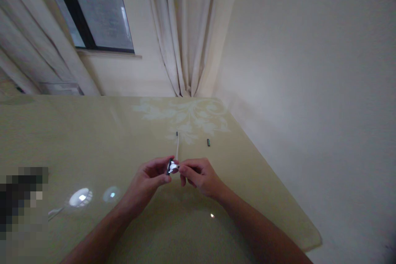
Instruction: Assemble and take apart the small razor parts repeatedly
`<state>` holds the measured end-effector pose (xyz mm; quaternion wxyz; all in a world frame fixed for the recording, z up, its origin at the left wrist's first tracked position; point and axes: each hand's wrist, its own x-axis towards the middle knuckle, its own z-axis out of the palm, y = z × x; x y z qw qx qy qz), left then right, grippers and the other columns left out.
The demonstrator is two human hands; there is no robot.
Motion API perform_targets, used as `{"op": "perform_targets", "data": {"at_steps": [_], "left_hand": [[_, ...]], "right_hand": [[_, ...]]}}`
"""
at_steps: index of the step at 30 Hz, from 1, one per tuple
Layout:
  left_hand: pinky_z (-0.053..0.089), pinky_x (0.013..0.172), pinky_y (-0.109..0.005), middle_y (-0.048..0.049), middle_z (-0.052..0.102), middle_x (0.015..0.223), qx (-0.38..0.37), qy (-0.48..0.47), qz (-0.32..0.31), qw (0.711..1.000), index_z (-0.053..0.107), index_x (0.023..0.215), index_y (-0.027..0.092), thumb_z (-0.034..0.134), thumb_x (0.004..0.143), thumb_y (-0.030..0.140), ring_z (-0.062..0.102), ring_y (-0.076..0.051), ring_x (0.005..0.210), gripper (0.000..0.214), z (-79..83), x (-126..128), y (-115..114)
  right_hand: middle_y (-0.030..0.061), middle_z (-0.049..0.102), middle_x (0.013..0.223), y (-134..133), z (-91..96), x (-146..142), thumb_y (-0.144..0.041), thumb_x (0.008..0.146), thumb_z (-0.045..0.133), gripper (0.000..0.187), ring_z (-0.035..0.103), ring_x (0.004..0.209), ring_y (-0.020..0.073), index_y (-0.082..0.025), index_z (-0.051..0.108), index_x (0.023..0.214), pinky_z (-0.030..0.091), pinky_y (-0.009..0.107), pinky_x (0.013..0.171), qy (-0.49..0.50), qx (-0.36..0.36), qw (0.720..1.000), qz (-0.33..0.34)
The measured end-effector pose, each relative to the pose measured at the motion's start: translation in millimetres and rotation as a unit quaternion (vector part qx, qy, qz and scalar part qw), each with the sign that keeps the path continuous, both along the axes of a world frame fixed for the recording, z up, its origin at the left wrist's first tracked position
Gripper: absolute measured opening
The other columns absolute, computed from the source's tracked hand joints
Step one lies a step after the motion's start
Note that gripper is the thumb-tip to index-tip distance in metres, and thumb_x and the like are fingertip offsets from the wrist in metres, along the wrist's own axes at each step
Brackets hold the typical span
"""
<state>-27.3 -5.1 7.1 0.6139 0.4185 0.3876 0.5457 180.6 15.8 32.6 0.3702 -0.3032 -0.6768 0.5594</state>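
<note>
Above the middle of the table, my two hands meet around a razor [173,166] with a dark, wide head and a shiny silver neck. My left hand [151,175] pinches the dark head between thumb and fingers. On the other side, my right hand [199,175] has thumb and forefinger closed on the silver neck end; the rest of the handle is hidden. Just beyond my fingers lies a thin white stick [177,146] with a dark tip, its near end covered by my hands. A small dark razor cartridge [208,142] with a greenish strip lies to the right.
The glossy yellowish table [262,198] has a pale floral pattern at its far end and reflects lights. A wall [309,90] runs along its right edge. Curtains [185,29] and a window [99,8] are behind. At far left is a blurred-out dark patch [18,198].
</note>
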Motion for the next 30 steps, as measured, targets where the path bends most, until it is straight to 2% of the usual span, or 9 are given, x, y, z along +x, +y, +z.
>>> {"op": "perform_targets", "data": {"at_steps": [6,15,26,30], "left_hand": [[0.056,0.091,-0.034,-0.0070,0.082,0.109,-0.003,0.015,0.003,1.000,0.083,0.105,0.027,0.094,0.058,0.017,0.074,-0.022,0.097,0.050,2.4,-1.7,-0.9],[0.056,0.084,-0.027,-0.0053,0.082,0.105,0.008,-0.016,-0.004,1.000,0.084,0.103,0.029,0.095,0.057,0.015,0.073,-0.018,0.091,0.049,3.7,1.2,-1.9],[0.057,0.078,-0.025,-0.0049,0.082,0.100,0.009,-0.026,-0.004,1.000,0.084,0.100,0.029,0.096,0.055,0.015,0.072,-0.016,0.084,0.048,5.9,2.6,-1.2],[0.057,0.080,-0.026,-0.0051,0.082,0.101,0.011,-0.031,-0.011,0.999,0.084,0.100,0.029,0.096,0.055,0.015,0.073,-0.017,0.086,0.048,5.6,2.7,-1.0]], "right_hand": [[-0.0021,0.050,0.058,2.2,6.1,3.4,-0.053,0.098,0.062,0.049,0.037,0.053,0.0086,-0.014,0.072,0.069,0.027,0.025,0.053,-0.012,0.047,0.999,0.012],[-0.0013,0.057,0.061,3.0,7.5,6.4,-0.048,0.100,0.061,0.045,0.039,0.053,0.0083,-0.013,0.075,0.074,0.028,0.024,0.054,-0.025,0.074,0.997,0.009],[-0.0007,0.059,0.062,2.5,4.9,7.4,-0.049,0.099,0.062,0.043,0.039,0.054,0.0089,-0.013,0.078,0.081,0.028,0.025,0.053,-0.023,0.072,0.997,0.001],[-0.0004,0.059,0.062,2.6,5.1,7.3,-0.049,0.099,0.062,0.044,0.040,0.055,0.0091,-0.013,0.077,0.079,0.028,0.025,0.054,-0.019,0.071,0.997,0.004]]}}
